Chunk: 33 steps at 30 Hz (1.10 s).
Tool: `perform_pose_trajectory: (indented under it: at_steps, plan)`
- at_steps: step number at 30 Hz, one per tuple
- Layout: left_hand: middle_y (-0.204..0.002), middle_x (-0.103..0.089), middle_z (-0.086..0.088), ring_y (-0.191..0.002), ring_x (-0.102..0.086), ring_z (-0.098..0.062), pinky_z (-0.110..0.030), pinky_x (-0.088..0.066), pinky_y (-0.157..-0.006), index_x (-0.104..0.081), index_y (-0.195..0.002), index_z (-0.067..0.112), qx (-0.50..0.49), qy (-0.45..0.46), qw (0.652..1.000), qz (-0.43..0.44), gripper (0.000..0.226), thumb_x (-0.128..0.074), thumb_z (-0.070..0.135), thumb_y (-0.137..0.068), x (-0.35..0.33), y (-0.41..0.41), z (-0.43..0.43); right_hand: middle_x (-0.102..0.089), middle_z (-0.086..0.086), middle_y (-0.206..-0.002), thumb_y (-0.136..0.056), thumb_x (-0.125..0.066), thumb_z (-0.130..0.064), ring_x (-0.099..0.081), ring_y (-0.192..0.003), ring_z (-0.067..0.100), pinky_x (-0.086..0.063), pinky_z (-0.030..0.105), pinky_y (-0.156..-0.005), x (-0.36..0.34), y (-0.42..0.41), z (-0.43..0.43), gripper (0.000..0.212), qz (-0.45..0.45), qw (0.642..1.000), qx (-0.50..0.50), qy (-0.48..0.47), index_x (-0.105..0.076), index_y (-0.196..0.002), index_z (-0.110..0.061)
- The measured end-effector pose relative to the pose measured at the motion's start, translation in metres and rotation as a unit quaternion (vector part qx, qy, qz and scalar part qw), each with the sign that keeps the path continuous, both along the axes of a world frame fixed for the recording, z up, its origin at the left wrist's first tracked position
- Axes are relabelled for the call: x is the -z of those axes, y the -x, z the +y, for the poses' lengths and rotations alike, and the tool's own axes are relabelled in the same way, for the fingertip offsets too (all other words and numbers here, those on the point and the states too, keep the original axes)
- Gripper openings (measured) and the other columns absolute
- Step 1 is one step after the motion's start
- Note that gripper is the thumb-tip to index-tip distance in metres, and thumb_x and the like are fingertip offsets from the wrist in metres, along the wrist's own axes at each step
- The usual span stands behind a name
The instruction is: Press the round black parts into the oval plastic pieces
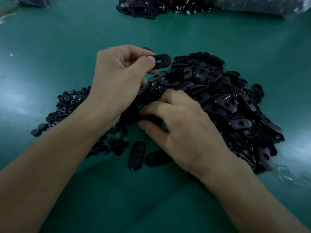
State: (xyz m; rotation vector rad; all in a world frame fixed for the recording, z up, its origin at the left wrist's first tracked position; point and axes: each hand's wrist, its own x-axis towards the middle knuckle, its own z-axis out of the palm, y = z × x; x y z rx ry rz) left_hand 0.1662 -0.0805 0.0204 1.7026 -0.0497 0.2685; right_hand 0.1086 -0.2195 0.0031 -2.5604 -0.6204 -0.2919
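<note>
My left hand (121, 71) pinches a black oval plastic piece (162, 61) between thumb and fingers, slot facing me, above the table. A big heap of the same oval pieces (227, 101) lies to the right and behind. A smaller heap of round black parts (67, 105) lies on the left, partly hidden by my left forearm. My right hand (181, 128) is blurred, its fingers curled down where the two heaps meet; whether it holds a part is not visible. Two oval pieces (136, 155) lie flat near my right wrist.
The green table mat (67, 47) fills the view. Another pile of black parts (151, 7) sits at the far edge, with a plastic bag (269, 5) at the far right and another bag (33, 1) at the far left.
</note>
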Motion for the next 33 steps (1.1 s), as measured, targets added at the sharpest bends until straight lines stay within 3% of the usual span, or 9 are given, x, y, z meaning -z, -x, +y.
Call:
perform_pose_trajectory:
  at_steps: [6,16,23,27,30,33]
  plan:
    - [-0.068,-0.074,0.011,-0.049,-0.056,0.002,-0.010,-0.041,-0.047,-0.071,-0.086,0.020,-0.011,-0.011,1.000,0.000,0.012,-0.065,0.012,-0.093,-0.001,0.000,0.000,-0.052,0.000,-0.114,-0.101,-0.050,-0.042,-0.042,-0.106,0.021,-0.042,0.036,-0.093,-0.007,-0.003,0.016,0.030,0.014,0.990,-0.041,0.137,-0.067,-0.124,-0.034]
    - [-0.067,-0.072,0.009,-0.052,-0.059,0.004,-0.008,-0.041,-0.047,-0.071,-0.085,0.020,-0.014,-0.024,1.000,-0.007,0.013,-0.066,0.011,-0.092,0.000,0.002,-0.003,-0.055,0.000,-0.111,-0.099,-0.054,-0.044,-0.045,-0.104,0.022,-0.042,0.035,-0.092,-0.006,-0.003,0.018,0.027,0.020,0.990,-0.027,0.140,-0.072,-0.110,-0.027]
    - [-0.069,-0.073,0.008,-0.054,-0.061,0.004,-0.008,-0.041,-0.049,-0.072,-0.087,0.019,-0.006,-0.032,0.999,-0.008,0.011,-0.067,0.011,-0.092,0.003,0.001,-0.003,-0.056,0.002,-0.113,-0.096,-0.060,-0.021,-0.050,-0.103,0.022,-0.042,0.030,-0.087,-0.004,-0.003,0.020,0.013,-0.022,0.986,-0.015,0.164,-0.065,-0.108,-0.020]
    - [-0.065,-0.072,0.012,-0.053,-0.060,0.004,-0.009,-0.042,-0.049,-0.072,-0.084,0.022,-0.005,-0.036,0.999,-0.012,0.013,-0.067,0.012,-0.092,0.004,0.000,-0.002,-0.052,0.004,-0.104,-0.102,-0.051,-0.017,-0.052,-0.089,0.020,-0.043,0.028,-0.077,-0.008,-0.007,0.015,0.009,-0.021,0.998,0.012,0.051,-0.057,-0.100,-0.011]
    - [-0.064,-0.071,0.015,-0.053,-0.059,0.005,-0.007,-0.041,-0.049,-0.071,-0.084,0.023,0.002,-0.043,0.999,-0.018,0.014,-0.067,0.012,-0.092,0.004,0.001,-0.001,-0.053,-0.008,-0.083,-0.103,-0.047,-0.021,-0.049,-0.067,0.008,-0.039,0.026,-0.057,-0.009,-0.007,0.003,0.014,0.012,0.993,0.044,-0.110,-0.049,-0.090,-0.019]
    - [-0.067,-0.073,0.015,-0.052,-0.058,0.006,-0.007,-0.041,-0.049,-0.071,-0.083,0.025,0.011,-0.057,0.998,-0.022,0.014,-0.068,0.014,-0.092,0.005,0.003,-0.001,-0.055,-0.010,-0.068,-0.100,-0.051,-0.019,-0.050,-0.056,0.006,-0.040,0.026,-0.046,-0.009,-0.009,-0.013,0.014,0.006,0.978,0.080,-0.190,-0.049,-0.087,-0.024]
